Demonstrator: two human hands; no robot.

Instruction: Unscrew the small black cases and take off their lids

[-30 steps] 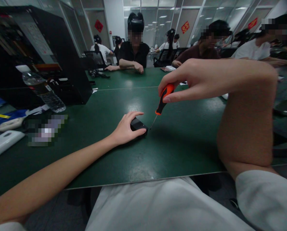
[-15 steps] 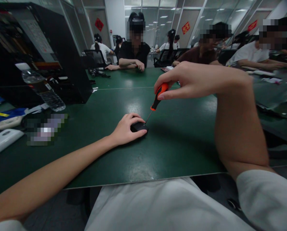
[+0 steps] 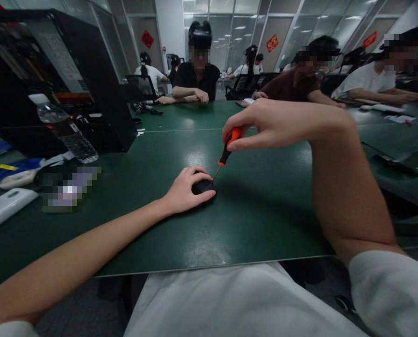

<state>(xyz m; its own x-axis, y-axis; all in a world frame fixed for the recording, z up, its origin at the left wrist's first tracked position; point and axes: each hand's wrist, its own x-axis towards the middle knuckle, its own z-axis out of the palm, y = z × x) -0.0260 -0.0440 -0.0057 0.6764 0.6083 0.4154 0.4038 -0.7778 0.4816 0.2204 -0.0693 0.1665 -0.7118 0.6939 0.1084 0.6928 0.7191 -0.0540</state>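
On the green tabletop [image 3: 202, 234] lies a small black box-like object [image 3: 205, 186], its exact kind unclear. My left hand [image 3: 186, 191] grips it between thumb and fingers, which cover its left part. Above and to the right, my right hand [image 3: 254, 126] is closed around the orange and black handle of a screwdriver [image 3: 227, 149]. The screwdriver slants down to the left, and its thin shaft meets the far right part of the black object. Whether the tip sits in a screw is too small to see.
At the left stand a black computer case [image 3: 104, 89] and a plastic water bottle [image 3: 67, 128]. A white device [image 3: 10, 208] and a blurred-out flat item [image 3: 72, 189] lie nearer. Across the table sits a person in black [image 3: 198, 77]; other people sit at the right.
My right hand and the screwdriver's handle have shifted slightly left and down in the picture. The left hand keeps its grip on the black object.
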